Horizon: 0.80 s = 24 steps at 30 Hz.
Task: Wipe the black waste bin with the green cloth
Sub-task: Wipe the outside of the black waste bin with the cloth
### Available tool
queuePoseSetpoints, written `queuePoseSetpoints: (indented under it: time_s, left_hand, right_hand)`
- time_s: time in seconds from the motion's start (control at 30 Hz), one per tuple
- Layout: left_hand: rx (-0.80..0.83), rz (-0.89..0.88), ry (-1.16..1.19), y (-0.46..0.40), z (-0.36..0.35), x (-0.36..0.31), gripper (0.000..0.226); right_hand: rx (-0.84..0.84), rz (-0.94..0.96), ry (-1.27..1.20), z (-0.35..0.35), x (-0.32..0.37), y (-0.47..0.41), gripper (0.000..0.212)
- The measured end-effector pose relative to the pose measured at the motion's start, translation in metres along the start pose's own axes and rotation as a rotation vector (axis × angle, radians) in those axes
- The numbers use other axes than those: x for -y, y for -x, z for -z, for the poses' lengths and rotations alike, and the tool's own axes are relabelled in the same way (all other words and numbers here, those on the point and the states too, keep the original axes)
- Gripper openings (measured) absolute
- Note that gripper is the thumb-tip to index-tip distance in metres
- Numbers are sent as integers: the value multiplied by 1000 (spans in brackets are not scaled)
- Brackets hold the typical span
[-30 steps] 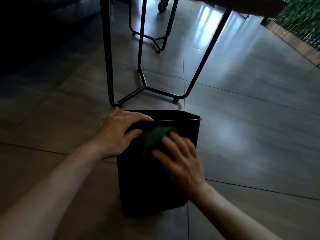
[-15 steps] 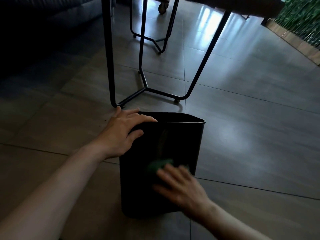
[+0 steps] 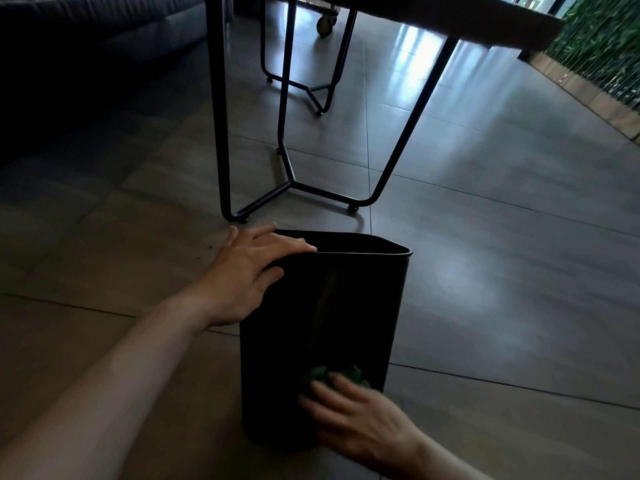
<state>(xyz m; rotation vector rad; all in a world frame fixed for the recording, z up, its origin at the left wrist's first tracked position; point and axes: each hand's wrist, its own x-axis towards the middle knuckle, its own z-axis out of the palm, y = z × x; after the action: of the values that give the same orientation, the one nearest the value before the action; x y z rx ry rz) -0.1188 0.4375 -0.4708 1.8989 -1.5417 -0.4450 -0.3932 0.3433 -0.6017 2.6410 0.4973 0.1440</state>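
Observation:
The black waste bin [image 3: 332, 317] stands upright on the tiled floor in the lower middle of the head view. My left hand [image 3: 249, 271] grips its near left rim corner, fingers over the edge. My right hand [image 3: 356, 417] presses the green cloth [image 3: 337, 375] flat against the bin's near side, low down close to the base. Only a crumpled edge of the cloth shows above my fingers. The right hand is motion-blurred.
A table with thin black metal legs [image 3: 289, 181] stands just beyond the bin, its foot bar close to the rim. A dark sofa [image 3: 86, 32] fills the far left. A green plant wall [image 3: 602, 39] lines the far right. A castor wheel [image 3: 325, 24] shows behind.
My right hand has slid the green cloth down the bin's near side, from near the rim to near the base. The left hand has kept its grip on the rim.

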Motion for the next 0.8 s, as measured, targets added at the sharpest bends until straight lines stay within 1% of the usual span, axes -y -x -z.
queuePoseSetpoints:
  time_s: [0.07,0.13,0.2,0.23,0.27,0.3,0.33,0.37,0.43,0.47,0.5,0.53,0.57,0.6,0.7,0.73,0.77,0.8]
  left_hand:
    - [-14,-19,-22,-1,-2,3,54]
    - [-28,-49,-36,-2,-4,6,50]
    - [-38,-70,-32,-2,-4,9,48]
    - [-39,-73,-31,-2,-4,10,50]
    - [-36,-76,-34,-1,-4,11,52]
    - [-28,-79,-41,-1,-3,12,54]
    - [-16,-77,-51,-1,-3,12,56]
    - [-5,-70,-60,0,-2,12,58]
    - [11,-69,-72,2,-2,11,61]
    - [14,-72,-78,3,-2,10,61]
    - [16,-70,-84,3,-1,9,61]
    - [17,-68,-90,4,-2,8,61]
    - [15,-68,-94,3,-2,7,61]
    - [15,-66,-95,3,-2,6,61]
    - [15,-60,-95,2,-3,6,60]
    - [11,-59,-93,1,-3,7,60]
    - [5,-57,-91,0,-3,7,60]
    - [-3,-56,-89,-1,-2,8,61]
  right_hand:
    - [-146,-201,-91,13,-26,-9,32]
    - [-301,-479,-152,31,-60,-27,39]
    - [-386,-691,-181,44,-84,-50,44]
    - [-390,-734,-188,47,-88,-60,47]
    - [-376,-732,-184,46,-85,-65,50]
    - [-356,-691,-165,40,-76,-65,50]
    - [-329,-605,-145,32,-61,-59,48]
    - [-285,-476,-128,22,-43,-50,43]
    - [-109,-194,-78,5,-6,-26,35]
    - [-21,-85,-38,1,7,-16,32]
    - [27,-23,-6,0,11,-7,30]
    - [29,-16,-4,1,9,-2,28]
    - [-19,-58,-25,4,0,-2,28]
    - [-96,-143,-74,9,-12,-6,29]
    - [-352,-549,-190,30,-62,-31,38]
    - [-405,-670,-213,36,-76,-41,40]
    - [-433,-748,-227,39,-85,-50,41]
    - [-437,-764,-225,38,-85,-55,41]
